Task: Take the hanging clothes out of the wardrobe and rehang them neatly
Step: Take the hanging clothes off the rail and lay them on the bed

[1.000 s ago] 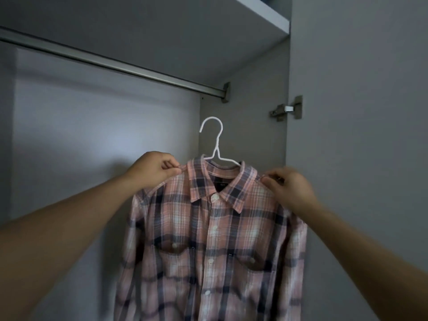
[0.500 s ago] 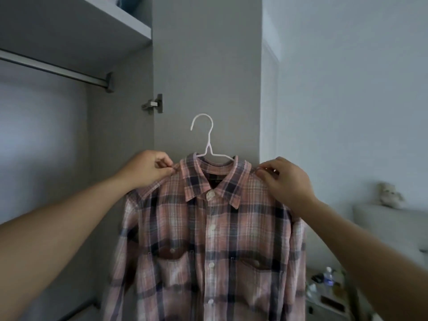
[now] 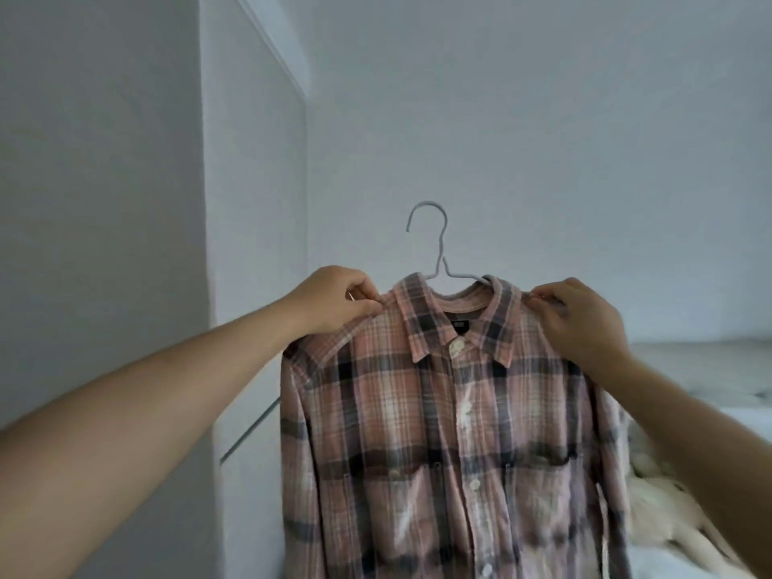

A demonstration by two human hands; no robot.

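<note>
While the left hand (image 3: 334, 302) and right hand (image 3: 580, 323) each pinched a shoulder of the plaid shirt (image 3: 451, 432), it hung in the air on its white hanger (image 3: 438, 261), away from the wardrobe. Because only cloth was gripped, the hanger could probably tilt or slip out of the collar.

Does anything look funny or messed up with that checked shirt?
Nothing much. The plaid shirt sits on its white hanger, buttoned, collar flat. The left hand and right hand pinch its shoulders. The hook catches on nothing, so the hands carry it. The pale streaks down the front may be fading or blur.
</note>
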